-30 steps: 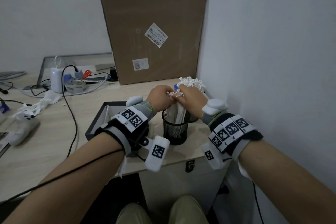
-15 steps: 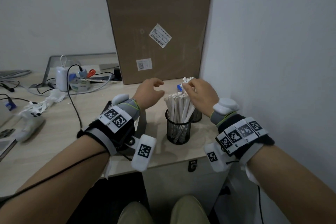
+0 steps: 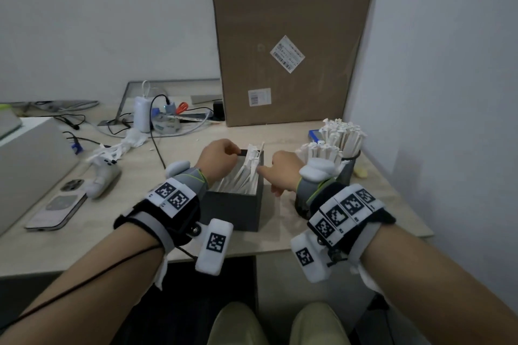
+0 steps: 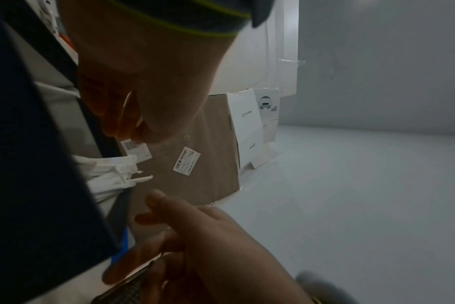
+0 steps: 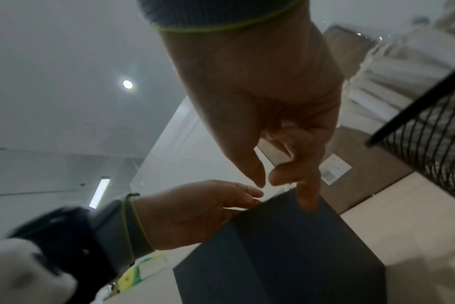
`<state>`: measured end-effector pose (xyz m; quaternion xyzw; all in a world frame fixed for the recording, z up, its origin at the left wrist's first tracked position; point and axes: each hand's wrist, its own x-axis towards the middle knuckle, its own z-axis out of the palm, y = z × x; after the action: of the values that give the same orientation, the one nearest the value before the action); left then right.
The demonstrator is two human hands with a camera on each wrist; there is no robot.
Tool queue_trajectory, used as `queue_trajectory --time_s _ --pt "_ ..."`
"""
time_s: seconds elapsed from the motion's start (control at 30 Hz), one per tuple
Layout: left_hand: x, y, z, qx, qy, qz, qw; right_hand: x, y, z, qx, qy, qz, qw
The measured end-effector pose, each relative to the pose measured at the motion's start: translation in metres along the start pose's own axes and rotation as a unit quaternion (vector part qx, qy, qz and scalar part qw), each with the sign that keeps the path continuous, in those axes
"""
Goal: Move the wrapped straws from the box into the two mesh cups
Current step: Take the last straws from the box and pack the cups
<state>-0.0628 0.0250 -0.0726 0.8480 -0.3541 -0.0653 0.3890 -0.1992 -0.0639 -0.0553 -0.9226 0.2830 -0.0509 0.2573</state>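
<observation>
Fingers first: on my left hand (image 3: 217,159) they were curled over the far rim of the dark box (image 3: 238,210), thumb and fingertips pinching that rim right beside the tops of the straws. From the left wrist view, the same thumb and fingers were closed on the dark edge, with white wrappers poking out just below them.

Over to my right hand (image 3: 281,173): it held nothing. Its index finger was stretched out straight, the tip touching the top of the box's right wall. The right wrist view showed the thumb and another finger hanging close together with a small gap between them.

And the wrapped straws (image 3: 246,173)? A loose bundle of them lay leaning inside the box, their tops sticking up past the far rim, between my two hands. The box sat on the pale wooden surface (image 3: 140,204), near its front edge.

Off to the right, two packed white bundles of straws stood upright. One black mesh cup (image 3: 349,169) was visible under the farther bundle; the nearer cup was mostly hidden behind my right wrist.

Behind it all, a tall cardboard carton (image 3: 291,36) stood against the wall, and a phone (image 3: 60,207) lay flat at the left.
</observation>
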Motion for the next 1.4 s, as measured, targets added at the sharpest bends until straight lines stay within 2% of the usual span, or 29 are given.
queue_trajectory --time_s 0.1,0.23,0.37,0.47,0.6,0.77,1.03,1.2,1.4 --pt "-0.007 -0.006 0.006 0.019 -0.025 -0.003 1.000 0.011 -0.005 0.012 -0.007 -0.014 0.034 0.999" --pt "-0.013 -0.008 0.009 0.021 -0.004 0.011 1.000 0.018 -0.012 0.027 -0.010 -0.003 0.047 0.999" --pt "-0.016 -0.007 0.007 0.000 0.013 0.009 1.000 0.015 -0.013 0.037 -0.010 0.076 0.038 0.996" --pt "-0.015 -0.014 0.009 0.004 0.000 0.009 1.000 0.012 -0.017 0.039 -0.007 0.137 0.012 0.990" --pt "-0.019 -0.022 0.019 -0.018 -0.048 0.002 0.999 0.007 -0.015 0.044 0.000 0.131 0.003 0.991" --pt "-0.021 -0.021 0.024 0.000 -0.052 0.026 0.998 0.005 -0.014 0.048 -0.012 0.133 0.006 0.991" --pt "-0.020 -0.020 0.020 -0.004 -0.025 0.040 0.999 0.007 -0.013 0.050 -0.028 0.106 0.008 0.994" --pt "-0.020 -0.020 0.018 -0.028 -0.005 0.009 1.000 0.009 -0.014 0.048 -0.020 0.102 0.016 0.994" --pt "-0.016 -0.023 0.017 -0.112 0.018 -0.024 0.993 0.010 -0.015 0.045 -0.009 0.093 0.013 0.996"
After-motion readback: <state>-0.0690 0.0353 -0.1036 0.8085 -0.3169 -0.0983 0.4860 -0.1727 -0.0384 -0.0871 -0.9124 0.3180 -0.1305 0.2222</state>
